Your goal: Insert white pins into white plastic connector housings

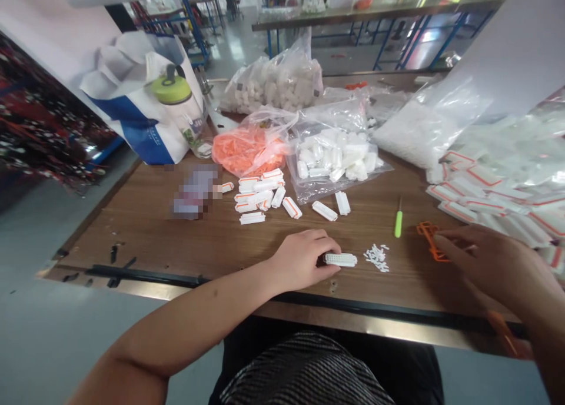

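Note:
Near the table's front edge, my left hand [304, 258] is closed around one end of a white connector housing [342, 259], whose rows of small holes show. A small heap of tiny white plugs [377, 258] lies just right of that housing. Further right, my right hand [494, 258] has its fingertips pinched on orange plastic strips [429, 240] lying on the wood. Part of those strips is hidden behind the fingers. Between the hands, a thin tool with a green handle [398, 223] points away from me.
White housings with orange strips [260, 193] are grouped left of centre, and more are piled [485, 199] at right. Behind stand bags of orange parts [251, 149], white housings [331, 158] and white pieces [282, 81]. A green-lidded bottle [179, 108] stands by a paper bag [132, 105].

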{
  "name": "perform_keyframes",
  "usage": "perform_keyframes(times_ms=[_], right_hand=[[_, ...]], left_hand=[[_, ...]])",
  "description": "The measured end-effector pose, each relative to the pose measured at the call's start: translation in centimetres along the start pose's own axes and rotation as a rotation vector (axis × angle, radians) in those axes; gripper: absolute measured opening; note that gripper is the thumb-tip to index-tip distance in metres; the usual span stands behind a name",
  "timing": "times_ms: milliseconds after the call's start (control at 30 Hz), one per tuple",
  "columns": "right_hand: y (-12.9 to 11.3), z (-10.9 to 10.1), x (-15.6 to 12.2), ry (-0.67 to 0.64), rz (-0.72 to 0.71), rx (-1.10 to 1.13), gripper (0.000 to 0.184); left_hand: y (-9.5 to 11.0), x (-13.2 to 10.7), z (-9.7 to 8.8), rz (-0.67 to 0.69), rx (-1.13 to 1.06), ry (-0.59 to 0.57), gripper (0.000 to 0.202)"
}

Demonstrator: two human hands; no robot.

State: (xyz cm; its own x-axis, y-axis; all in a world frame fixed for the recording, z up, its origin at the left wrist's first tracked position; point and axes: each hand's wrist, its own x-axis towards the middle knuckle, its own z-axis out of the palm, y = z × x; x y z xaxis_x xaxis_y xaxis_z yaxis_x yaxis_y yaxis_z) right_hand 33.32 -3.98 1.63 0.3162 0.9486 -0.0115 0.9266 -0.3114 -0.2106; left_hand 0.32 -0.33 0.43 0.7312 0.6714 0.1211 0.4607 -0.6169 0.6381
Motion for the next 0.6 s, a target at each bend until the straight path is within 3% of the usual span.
perform_keyframes(times_ms=[167, 367, 600], right_hand=[[0.6, 0.8, -0.5, 0.061, -0.120, 0.118, 0.029], [0.3, -0.5, -1.0, 0.048, -0.044, 0.245, 0.031], [1.4, -0.9, -0.5, 0.090, -0.078, 0.277, 0.027]], left_hand=[[-0.1, 0.0, 0.0, 0.010, 0.000, 0.009, 0.018], [0.0, 0.2, -0.4, 0.006, 0.007, 0.016, 0.013], [0.1, 0.3, -0.5, 0.012, 0.016, 0.039, 0.011]])
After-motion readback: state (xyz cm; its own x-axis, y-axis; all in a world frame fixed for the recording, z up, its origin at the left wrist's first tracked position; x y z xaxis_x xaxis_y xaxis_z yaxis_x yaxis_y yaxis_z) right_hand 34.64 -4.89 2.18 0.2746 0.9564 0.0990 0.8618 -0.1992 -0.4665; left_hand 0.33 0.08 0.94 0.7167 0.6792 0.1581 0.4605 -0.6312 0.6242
